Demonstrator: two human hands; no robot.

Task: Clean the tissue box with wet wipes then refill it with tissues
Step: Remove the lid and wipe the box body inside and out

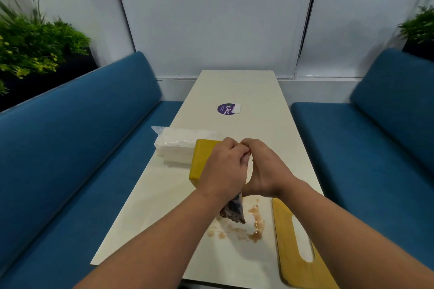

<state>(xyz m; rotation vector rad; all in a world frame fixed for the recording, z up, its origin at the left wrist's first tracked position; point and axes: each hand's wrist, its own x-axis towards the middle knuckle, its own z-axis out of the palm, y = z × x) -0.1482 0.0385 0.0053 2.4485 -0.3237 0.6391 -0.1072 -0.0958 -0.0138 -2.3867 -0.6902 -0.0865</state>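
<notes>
Head view: both hands, left hand [223, 166] and right hand [260, 166], pinch a soft wipes packet [233, 211]; likely light and floppy, best gripped at its top edge.

far half of table [237, 87] open, tissue stack [178, 148] blocks left, yellow lid [288, 237] right, brown spill [256, 225] near edge

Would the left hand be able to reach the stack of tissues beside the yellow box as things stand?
Probably not at once: the left hand and right hand are both busy gripping a wet wipe packet. The tissues lie uncovered just left of the yellow box, so the path looks free once it lets go.
</notes>
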